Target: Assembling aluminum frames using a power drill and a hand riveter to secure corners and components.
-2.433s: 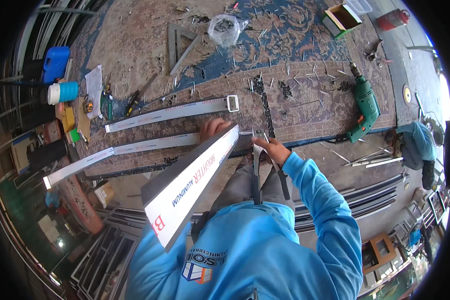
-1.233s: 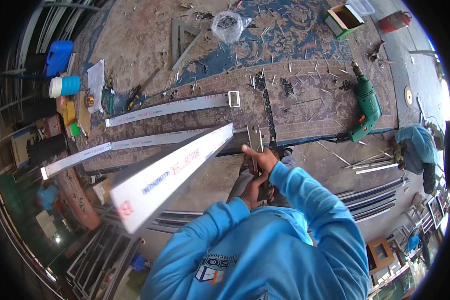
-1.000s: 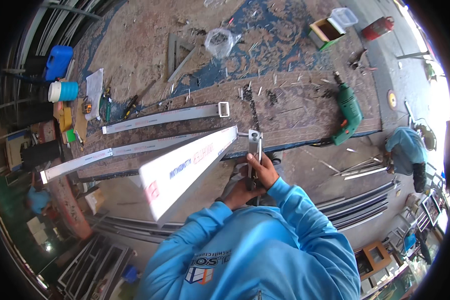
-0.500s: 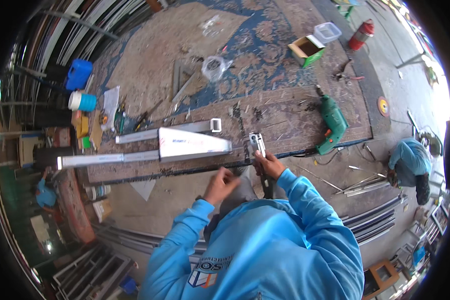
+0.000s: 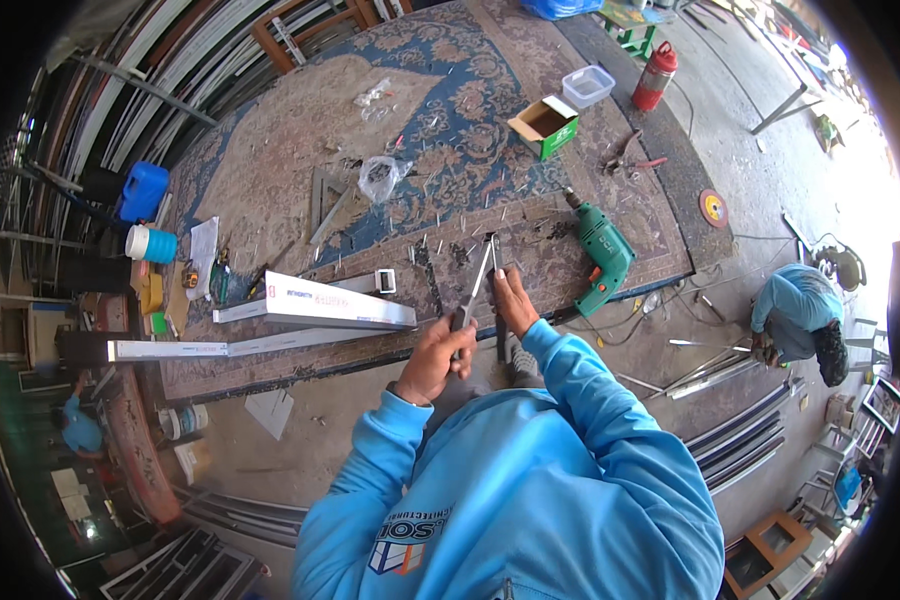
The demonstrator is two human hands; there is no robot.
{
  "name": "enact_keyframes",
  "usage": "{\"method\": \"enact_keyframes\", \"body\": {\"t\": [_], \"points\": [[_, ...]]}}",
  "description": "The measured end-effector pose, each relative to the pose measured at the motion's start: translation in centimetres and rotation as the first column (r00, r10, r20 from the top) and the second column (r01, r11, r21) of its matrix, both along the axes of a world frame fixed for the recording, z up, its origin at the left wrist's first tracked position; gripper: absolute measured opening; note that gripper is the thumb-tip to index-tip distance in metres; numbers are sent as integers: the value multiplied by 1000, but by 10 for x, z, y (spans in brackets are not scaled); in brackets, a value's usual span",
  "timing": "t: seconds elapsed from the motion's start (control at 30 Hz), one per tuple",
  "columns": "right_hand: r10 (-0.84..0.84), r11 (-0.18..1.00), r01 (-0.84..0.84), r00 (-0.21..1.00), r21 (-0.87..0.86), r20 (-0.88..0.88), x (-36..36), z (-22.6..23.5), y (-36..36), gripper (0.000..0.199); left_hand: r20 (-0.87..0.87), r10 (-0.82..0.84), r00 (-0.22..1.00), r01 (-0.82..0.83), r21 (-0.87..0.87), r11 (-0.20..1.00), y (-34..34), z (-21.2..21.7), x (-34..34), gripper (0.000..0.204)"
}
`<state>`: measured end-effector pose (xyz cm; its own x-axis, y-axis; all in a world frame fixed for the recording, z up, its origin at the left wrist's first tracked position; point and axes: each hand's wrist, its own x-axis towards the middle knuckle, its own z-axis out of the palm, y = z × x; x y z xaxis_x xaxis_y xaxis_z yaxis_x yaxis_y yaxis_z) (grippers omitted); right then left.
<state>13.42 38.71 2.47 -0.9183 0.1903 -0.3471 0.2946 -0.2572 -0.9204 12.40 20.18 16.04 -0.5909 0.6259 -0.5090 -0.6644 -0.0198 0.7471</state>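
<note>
A hand riveter (image 5: 476,287) is held over the near edge of the carpet-covered table (image 5: 570,375). Its two arms spread in a narrow V, with the joined metal end pointing away from me. My left hand (image 5: 440,355) is closed round the dark grip of its left arm. Closed along the other arm is my right hand (image 5: 512,303); a dark grip sticks out below it. To the left, a white film-wrapped metal profile (image 5: 335,303) lies across longer profiles (image 5: 170,350). A green power drill (image 5: 604,256) rests to the right.
Thin metal pins lie scattered over the carpet. Farther off are a plastic bag (image 5: 382,178), a metal square (image 5: 322,205), an open green box (image 5: 543,127) and pliers (image 5: 622,152). One person (image 5: 805,310) crouches on the floor at right; another (image 5: 80,428) is at far left.
My left hand, empty before, has moved up and taken one arm of the riveter, which now stands spread. My right hand has shifted up and left. The view has turned.
</note>
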Motion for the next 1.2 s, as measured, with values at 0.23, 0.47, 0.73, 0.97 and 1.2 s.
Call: {"method": "enact_keyframes", "body": {"t": [0.23, 0.47, 0.73, 0.97, 1.2], "points": [[-274, 944, 269, 962, 193, 1, 35, -21, 61, 49, -700, -114, 705, -146, -301, 943, 76, -84, -55, 26], [-291, 880, 371, 915, 297, -281, 70, -10, 81, 34, -938, -262, 227, -458, -340, 821, 97, -114, -72, 53], [-106, 938, 174, 967, 299, -231, 80, 6, 52, 12, -708, -328, 625, -390, -647, 655, -140, -82, 11, 29], [370, 849, -229, 901, 475, -227, 13, 27, -74, 86, -454, -629, 631, -534, -842, 73, -315, -111, -96, 69], [431, 779, -160, 839, 606, -333, -59, 0, -160, 66, -201, -792, 577, -295, -955, 28, -395, -117, -169, 78]]}}
